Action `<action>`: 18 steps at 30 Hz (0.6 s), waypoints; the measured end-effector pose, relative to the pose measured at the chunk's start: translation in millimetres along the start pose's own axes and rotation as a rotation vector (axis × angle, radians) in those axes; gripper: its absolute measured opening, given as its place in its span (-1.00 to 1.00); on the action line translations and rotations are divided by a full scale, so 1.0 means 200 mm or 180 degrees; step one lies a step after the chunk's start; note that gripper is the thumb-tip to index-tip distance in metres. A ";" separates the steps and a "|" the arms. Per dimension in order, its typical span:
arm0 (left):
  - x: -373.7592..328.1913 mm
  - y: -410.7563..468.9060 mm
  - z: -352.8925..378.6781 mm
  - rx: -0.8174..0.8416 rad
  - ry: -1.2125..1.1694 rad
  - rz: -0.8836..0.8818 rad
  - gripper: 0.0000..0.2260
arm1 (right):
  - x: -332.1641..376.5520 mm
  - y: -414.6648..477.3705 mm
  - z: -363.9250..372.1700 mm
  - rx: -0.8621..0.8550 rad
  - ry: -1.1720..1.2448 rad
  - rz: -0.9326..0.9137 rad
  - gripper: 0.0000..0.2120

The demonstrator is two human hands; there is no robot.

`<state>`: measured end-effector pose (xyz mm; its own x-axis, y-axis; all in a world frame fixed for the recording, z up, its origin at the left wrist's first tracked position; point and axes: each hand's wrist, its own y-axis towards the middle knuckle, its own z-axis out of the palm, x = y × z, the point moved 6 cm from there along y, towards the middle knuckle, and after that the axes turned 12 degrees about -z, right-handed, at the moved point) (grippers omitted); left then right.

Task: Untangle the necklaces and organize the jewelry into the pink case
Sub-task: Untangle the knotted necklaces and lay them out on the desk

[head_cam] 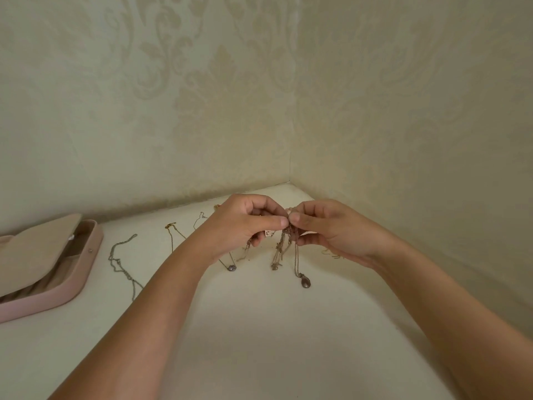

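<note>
A tangled bunch of thin necklaces (284,246) hangs between my two hands above the white tabletop. My left hand (242,223) pinches the knot from the left, and my right hand (326,229) pinches it from the right, thumbs nearly touching. A dark teardrop pendant (305,282) dangles down to the table from the bunch. The pink case (72,290) lies open at the far left, its beige inner flap (37,252) raised over the compartments.
A silver chain (122,262) lies stretched out beside the case. A gold chain (172,232) and a chain with a round pendant (231,267) lie left of my hands. Patterned walls (288,111) meet in a corner right behind.
</note>
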<state>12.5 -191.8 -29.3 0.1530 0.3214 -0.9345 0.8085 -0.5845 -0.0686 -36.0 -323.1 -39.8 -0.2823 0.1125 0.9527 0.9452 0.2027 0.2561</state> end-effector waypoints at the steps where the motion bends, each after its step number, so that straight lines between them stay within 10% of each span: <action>1: 0.00 0.00 0.00 -0.0077 0.0035 0.0017 -0.89 | 0.00 0.00 0.01 0.0005 -0.0073 -0.0008 -0.84; 18: 0.01 0.02 0.04 0.0092 -0.0153 0.0024 -0.66 | 0.14 -0.02 -0.05 -0.0663 -0.1199 -0.0912 -0.83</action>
<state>11.4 -199.5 -34.6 0.1309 0.2811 -0.9507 0.7905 -0.6084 -0.0710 -45.2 -329.7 -13.0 -0.5381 0.4312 0.7242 0.8230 0.0831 0.5620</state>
